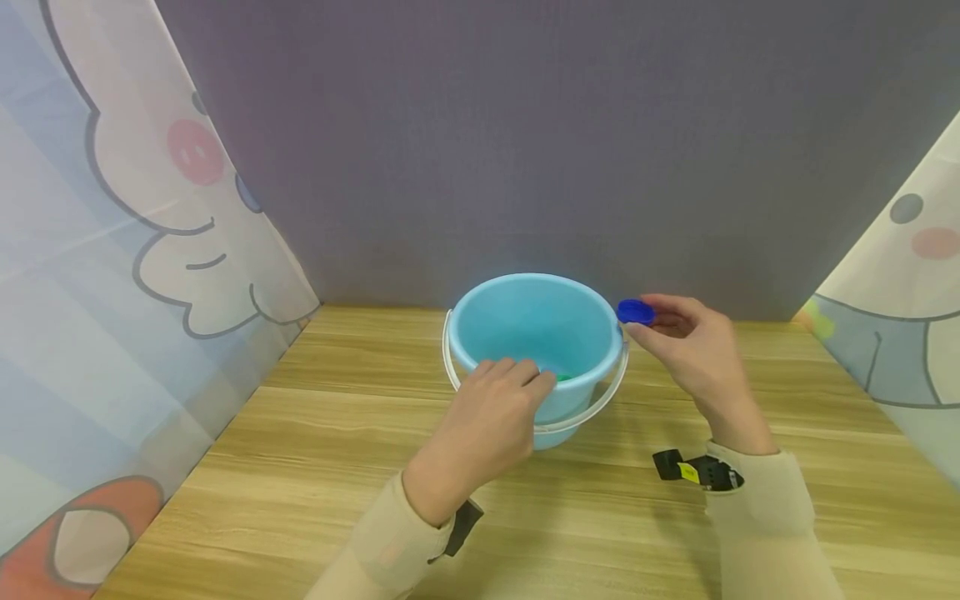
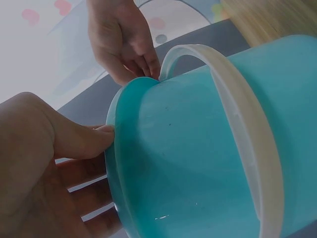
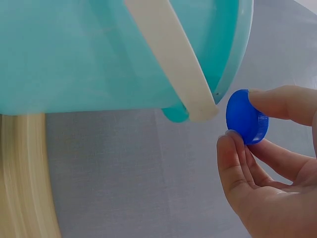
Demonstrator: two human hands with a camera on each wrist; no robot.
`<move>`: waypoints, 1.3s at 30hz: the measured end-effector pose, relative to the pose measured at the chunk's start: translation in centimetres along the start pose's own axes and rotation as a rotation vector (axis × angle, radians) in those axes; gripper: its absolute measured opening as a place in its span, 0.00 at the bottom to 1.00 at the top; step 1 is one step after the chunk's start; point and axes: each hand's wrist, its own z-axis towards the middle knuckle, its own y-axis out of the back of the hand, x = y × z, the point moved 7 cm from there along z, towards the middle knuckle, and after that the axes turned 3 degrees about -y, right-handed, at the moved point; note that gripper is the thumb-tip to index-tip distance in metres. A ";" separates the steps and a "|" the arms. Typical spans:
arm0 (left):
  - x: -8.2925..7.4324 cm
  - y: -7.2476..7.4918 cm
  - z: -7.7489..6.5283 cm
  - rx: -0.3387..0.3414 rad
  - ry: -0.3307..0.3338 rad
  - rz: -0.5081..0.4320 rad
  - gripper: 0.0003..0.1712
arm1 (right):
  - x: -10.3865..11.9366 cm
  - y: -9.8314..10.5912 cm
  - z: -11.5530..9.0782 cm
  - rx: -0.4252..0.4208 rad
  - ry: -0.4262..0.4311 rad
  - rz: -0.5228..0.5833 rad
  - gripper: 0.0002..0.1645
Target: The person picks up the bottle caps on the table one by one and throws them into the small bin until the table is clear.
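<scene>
A light blue bucket (image 1: 536,325) stands on the wooden table, its white handle (image 1: 592,412) hanging down at the front. My left hand (image 1: 495,408) grips the near rim; in the left wrist view the thumb (image 2: 89,139) presses the outside and the fingers reach over the inner side. Beside the right rim, my right hand (image 1: 693,346) pinches a blue bottle cap (image 1: 635,312) between thumb and fingers. The right wrist view shows the ridged edge of the cap (image 3: 245,116) close to the rim. Something green (image 1: 562,377) shows a little inside the bucket, mostly hidden by the rim.
The wooden table (image 1: 337,450) extends around the bucket. A dark grey panel (image 1: 525,150) rises behind it, and cartoon-printed curtains (image 1: 150,250) hang at both sides. Black straps (image 1: 697,471) circle the wrists.
</scene>
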 end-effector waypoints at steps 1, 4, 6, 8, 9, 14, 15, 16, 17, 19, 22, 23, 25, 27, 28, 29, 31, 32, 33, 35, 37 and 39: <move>0.0 0.0 0.0 0.001 0.001 -0.001 0.17 | 0.0 -0.1 0.0 0.002 0.001 0.001 0.31; 0.0 0.0 0.0 0.010 0.003 -0.003 0.18 | 0.2 -0.2 -0.1 0.011 0.006 0.007 0.31; 0.0 0.0 0.0 0.019 0.005 -0.005 0.18 | 0.4 -0.3 -0.2 0.011 0.013 0.012 0.30; 0.0 -0.1 0.0 0.025 0.006 -0.007 0.18 | 0.6 -0.4 -0.2 0.011 0.020 0.020 0.30; 0.0 -0.1 0.0 0.027 0.006 -0.007 0.18 | 0.7 -0.4 -0.2 0.010 0.021 0.022 0.30; 0.0 0.0 0.1 0.022 0.007 -0.007 0.18 | 0.9 -0.7 -0.3 0.016 0.030 0.018 0.30; 0.0 0.0 0.1 0.021 0.007 -0.005 0.18 | 1.0 -0.7 -0.3 0.018 0.030 0.020 0.30; 0.0 0.0 0.1 0.019 0.006 -0.003 0.18 | 1.0 -0.8 -0.3 0.020 0.032 0.022 0.30; 0.0 0.0 0.1 0.018 0.004 -0.001 0.18 | 1.0 -0.8 -0.3 0.022 0.033 0.025 0.30; 0.0 0.0 0.1 0.016 0.002 0.002 0.18 | 1.0 -0.9 -0.3 0.023 0.036 0.030 0.30; 0.0 -0.1 0.1 0.013 -0.001 0.002 0.18 | 1.2 -1.0 -0.4 0.026 0.040 0.037 0.30; 0.0 -0.1 0.1 0.012 -0.001 0.002 0.18 | 1.2 -1.0 -0.4 0.026 0.042 0.037 0.30; 0.0 0.0 0.1 0.011 -0.001 0.001 0.18 | 1.3 -1.1 -0.4 0.026 0.047 0.039 0.29; 0.0 0.0 0.1 0.010 -0.001 0.002 0.19 | 1.5 -1.2 -0.5 0.027 0.053 0.041 0.29; 0.0 0.0 0.1 0.010 -0.001 0.002 0.19 | 1.6 -1.2 -0.5 0.026 0.056 0.042 0.29; 0.0 0.0 0.1 0.011 -0.001 0.002 0.19 | 1.6 -1.3 -0.5 0.025 0.060 0.042 0.29; 0.0 0.0 0.1 0.012 0.000 0.004 0.18 | 1.8 -1.4 -0.5 0.026 0.066 0.049 0.28; 0.0 -0.1 0.1 0.013 0.001 0.004 0.18 | 1.8 -1.4 -0.6 0.026 0.068 0.050 0.28; 0.0 -0.1 0.1 0.014 0.000 0.004 0.18 | 1.8 -1.5 -0.6 0.028 0.069 0.052 0.28; 0.0 -0.1 0.1 0.018 0.000 0.003 0.18 | 1.9 -1.5 -0.6 0.032 0.071 0.051 0.28; 0.0 -0.1 0.1 0.022 0.000 0.002 0.18 | 2.0 -1.6 -0.7 0.038 0.076 0.048 0.28; 0.0 -0.1 0.1 0.027 0.000 0.001 0.18 | 2.0 -1.7 -0.7 0.044 0.082 0.047 0.28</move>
